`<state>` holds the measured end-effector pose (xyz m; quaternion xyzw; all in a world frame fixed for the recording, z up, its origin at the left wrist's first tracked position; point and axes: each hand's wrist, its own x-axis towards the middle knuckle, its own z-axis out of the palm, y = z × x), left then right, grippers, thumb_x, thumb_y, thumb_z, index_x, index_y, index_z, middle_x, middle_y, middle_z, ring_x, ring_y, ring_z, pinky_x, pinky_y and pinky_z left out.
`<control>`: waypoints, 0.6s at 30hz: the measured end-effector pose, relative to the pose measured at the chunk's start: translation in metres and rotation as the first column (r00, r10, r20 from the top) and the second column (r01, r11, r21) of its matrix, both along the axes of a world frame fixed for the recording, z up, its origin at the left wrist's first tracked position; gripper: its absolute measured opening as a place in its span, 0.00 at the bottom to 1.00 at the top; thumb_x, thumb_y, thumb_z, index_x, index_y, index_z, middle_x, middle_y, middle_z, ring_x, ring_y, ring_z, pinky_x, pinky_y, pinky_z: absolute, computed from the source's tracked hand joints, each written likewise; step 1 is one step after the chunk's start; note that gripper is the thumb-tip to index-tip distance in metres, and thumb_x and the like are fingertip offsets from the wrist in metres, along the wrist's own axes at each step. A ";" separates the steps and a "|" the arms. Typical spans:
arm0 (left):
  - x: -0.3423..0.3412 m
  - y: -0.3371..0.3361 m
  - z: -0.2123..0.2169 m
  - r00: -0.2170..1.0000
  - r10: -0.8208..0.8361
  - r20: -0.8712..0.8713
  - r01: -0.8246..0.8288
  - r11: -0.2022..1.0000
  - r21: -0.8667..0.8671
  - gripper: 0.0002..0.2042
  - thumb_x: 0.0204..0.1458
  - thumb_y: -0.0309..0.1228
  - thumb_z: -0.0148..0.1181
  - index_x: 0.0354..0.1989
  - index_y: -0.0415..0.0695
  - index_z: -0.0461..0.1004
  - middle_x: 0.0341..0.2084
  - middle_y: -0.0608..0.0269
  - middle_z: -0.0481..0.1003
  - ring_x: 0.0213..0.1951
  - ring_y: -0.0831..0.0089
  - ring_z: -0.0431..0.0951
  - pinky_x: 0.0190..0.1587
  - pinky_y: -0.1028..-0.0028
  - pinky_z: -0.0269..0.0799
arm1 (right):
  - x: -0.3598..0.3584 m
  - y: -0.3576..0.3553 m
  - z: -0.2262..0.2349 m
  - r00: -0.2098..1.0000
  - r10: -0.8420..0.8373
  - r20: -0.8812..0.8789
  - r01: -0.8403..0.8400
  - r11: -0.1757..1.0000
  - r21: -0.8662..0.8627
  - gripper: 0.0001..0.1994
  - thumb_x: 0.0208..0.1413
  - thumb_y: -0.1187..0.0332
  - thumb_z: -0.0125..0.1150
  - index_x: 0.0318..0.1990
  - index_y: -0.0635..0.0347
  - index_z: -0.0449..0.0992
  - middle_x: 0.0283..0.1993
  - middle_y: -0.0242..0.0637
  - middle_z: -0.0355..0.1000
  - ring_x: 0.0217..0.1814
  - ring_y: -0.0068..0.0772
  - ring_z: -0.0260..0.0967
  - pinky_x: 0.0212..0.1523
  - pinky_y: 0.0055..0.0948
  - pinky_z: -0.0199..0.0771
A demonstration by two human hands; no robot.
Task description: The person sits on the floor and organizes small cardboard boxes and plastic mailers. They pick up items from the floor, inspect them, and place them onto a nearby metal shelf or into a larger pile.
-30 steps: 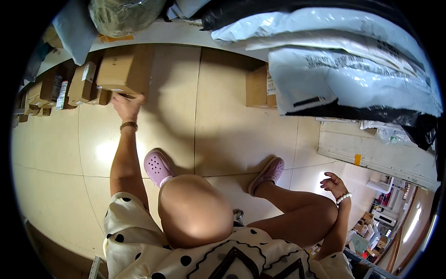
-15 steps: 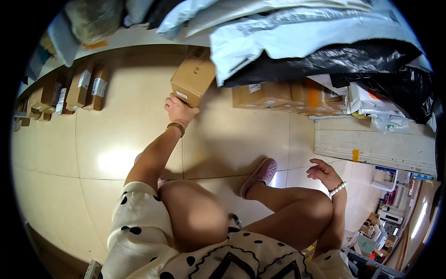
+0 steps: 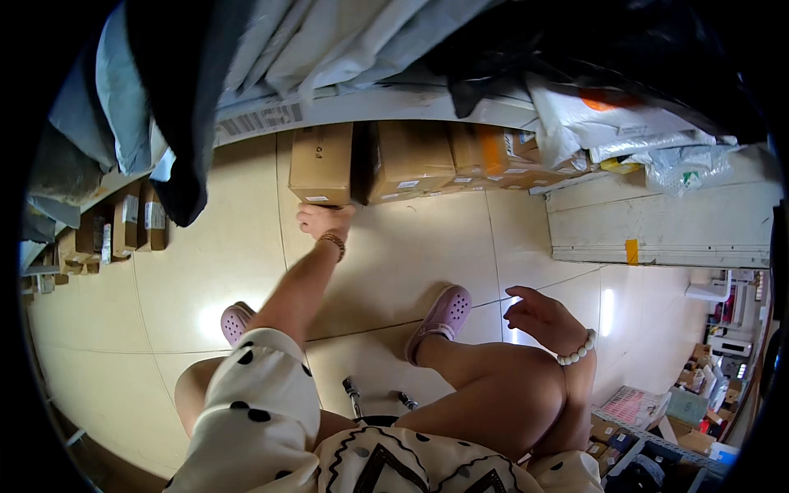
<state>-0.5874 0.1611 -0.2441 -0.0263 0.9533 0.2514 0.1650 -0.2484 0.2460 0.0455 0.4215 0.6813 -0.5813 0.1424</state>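
Cardboard box (image 3: 322, 163), plain brown, oblong, with a small white label at its near end. Stands on the tiled floor (image 3: 214, 263) under the front edge of a low shelf (image 3: 386, 105); far end lost in shadow beneath that shelf, so full length not visible. Set just left of a second, wider carton (image 3: 409, 160), with a dark gap between the two.

Left hand (image 3: 322, 220), beaded band at the wrist: reaches forward to the near end of the cardboard box, fingertips at or just under its lower edge. Fingers foreshortened and partly hidden by the back of the hand; contact likely, but whether they grip the box or only rest against it cannot be told.

Right hand (image 3: 538, 316), white bead bracelet at the wrist: hangs over the right knee, fingers loosely spread and curled, holding nothing, well apart from the box.

Further cartons (image 3: 493, 156) run rightward under the shelf, partly covered by pale plastic mailing bags (image 3: 608, 123) hanging over its edge. Dark and grey bags (image 3: 177, 99) drape over the shelf's left part, hiding what lies behind. Small boxes (image 3: 123, 226) line the floor's left edge, bent by the lens and hard to make out. Pink clogs (image 3: 448, 312) on the floor.
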 end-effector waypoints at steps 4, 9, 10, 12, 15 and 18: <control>0.017 0.008 -0.005 0.998 0.045 0.037 -0.048 0.996 0.078 0.56 0.26 0.51 0.71 0.59 0.32 0.42 0.50 0.44 0.55 0.53 0.49 0.60 0.56 0.58 0.63 | -0.008 0.008 -0.002 0.995 0.097 0.017 -0.099 0.986 0.137 0.19 0.56 0.72 0.55 0.56 0.63 0.64 0.36 0.37 0.74 0.38 0.23 0.69 0.41 0.23 0.69; -0.001 -0.030 0.041 0.839 -0.393 0.376 0.400 0.914 0.064 0.55 0.29 0.51 0.72 0.60 0.33 0.45 0.55 0.43 0.53 0.57 0.47 0.61 0.59 0.61 0.63 | -0.009 0.036 -0.019 0.955 0.286 0.079 -0.296 0.913 0.281 0.20 0.53 0.66 0.59 0.52 0.64 0.67 0.32 0.38 0.74 0.34 0.27 0.70 0.38 0.24 0.69; -0.009 -0.041 0.058 0.751 -0.513 0.416 0.569 0.822 -0.016 0.50 0.32 0.50 0.70 0.60 0.34 0.49 0.56 0.41 0.52 0.59 0.48 0.60 0.59 0.62 0.63 | -0.017 0.042 -0.022 0.928 0.358 0.104 -0.371 0.856 0.361 0.21 0.52 0.64 0.58 0.52 0.64 0.67 0.33 0.40 0.74 0.35 0.30 0.70 0.39 0.26 0.69; -0.023 -0.075 0.101 0.557 -0.724 0.407 0.821 0.555 -0.135 0.41 0.37 0.48 0.66 0.55 0.32 0.58 0.54 0.37 0.57 0.56 0.48 0.64 0.58 0.63 0.64 | -0.048 0.047 -0.024 0.850 0.501 0.164 -0.509 0.698 0.504 0.23 0.52 0.61 0.58 0.52 0.65 0.67 0.35 0.44 0.74 0.36 0.37 0.71 0.40 0.30 0.69; -0.025 -0.119 0.167 0.303 -0.878 0.370 0.952 0.267 -0.147 0.35 0.39 0.47 0.63 0.50 0.30 0.65 0.49 0.37 0.64 0.51 0.46 0.69 0.54 0.62 0.67 | -0.138 0.036 -0.012 0.809 0.551 0.204 -0.552 0.593 0.586 0.27 0.50 0.55 0.53 0.53 0.66 0.66 0.48 0.54 0.71 0.52 0.52 0.67 0.54 0.41 0.65; 0.025 -0.157 0.231 0.078 -0.976 0.204 0.995 0.088 0.040 0.28 0.43 0.43 0.60 0.48 0.35 0.66 0.45 0.41 0.67 0.45 0.50 0.71 0.48 0.59 0.68 | -0.216 0.000 -0.025 0.906 0.416 0.080 -0.348 0.622 0.702 0.28 0.47 0.54 0.55 0.51 0.68 0.67 0.51 0.57 0.69 0.55 0.54 0.65 0.56 0.41 0.64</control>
